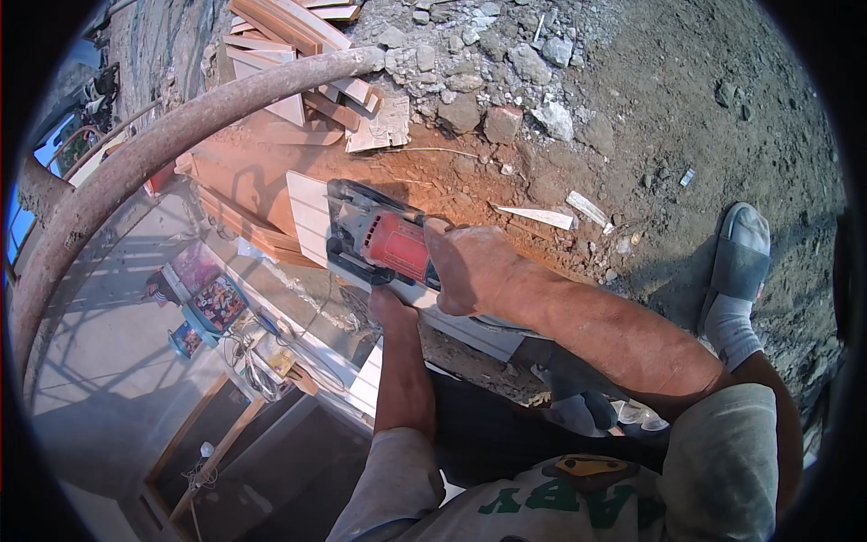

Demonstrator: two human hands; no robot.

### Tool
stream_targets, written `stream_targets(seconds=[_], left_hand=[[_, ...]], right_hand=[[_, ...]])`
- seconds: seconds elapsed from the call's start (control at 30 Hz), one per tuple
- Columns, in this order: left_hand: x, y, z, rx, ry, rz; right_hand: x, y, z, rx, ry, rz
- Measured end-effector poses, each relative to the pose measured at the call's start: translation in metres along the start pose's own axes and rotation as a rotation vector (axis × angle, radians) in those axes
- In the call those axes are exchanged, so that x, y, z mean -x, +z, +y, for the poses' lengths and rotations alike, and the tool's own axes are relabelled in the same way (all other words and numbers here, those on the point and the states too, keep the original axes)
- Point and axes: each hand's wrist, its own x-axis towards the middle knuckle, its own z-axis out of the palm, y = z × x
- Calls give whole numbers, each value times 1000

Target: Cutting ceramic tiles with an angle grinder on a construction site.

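A red and black handheld circular saw (397,244) rests with its dark base plate on a long white-faced board (309,212). My right hand (465,264) is wrapped round the rear of the saw. At the near edge of the board, right beside the base plate, my left hand (390,309) is closed on the board, its fingers mostly hidden under it. The saw's blade is out of sight. On the right, the board runs on beneath my right forearm.
Brown boards (244,217) lie left of the saw, with offcuts (280,36) piled beyond. A rusty curved pipe (181,126) arches over the left side. Rubble (533,68) and orange dust (433,176) cover the far ground. My sandalled foot (745,253) stands at right. Cables (262,366) lie lower left.
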Motion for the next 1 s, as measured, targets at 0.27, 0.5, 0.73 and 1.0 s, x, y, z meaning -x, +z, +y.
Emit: stream_targets(seconds=[0.27,0.5,0.73,1.0], left_hand=[[-14,-9,-7,-27,-31,25],[-5,-5,-2,-151,43,-43],[-26,-17,-8,-22,-22,24],[-19,-17,-10,-252,102,-128]], right_hand=[[3,-1,-1,-18,-15,15],[6,0,0,-2,-2,25],[9,-3,-8,12,0,1],[11,2,2,4,-10,33]])
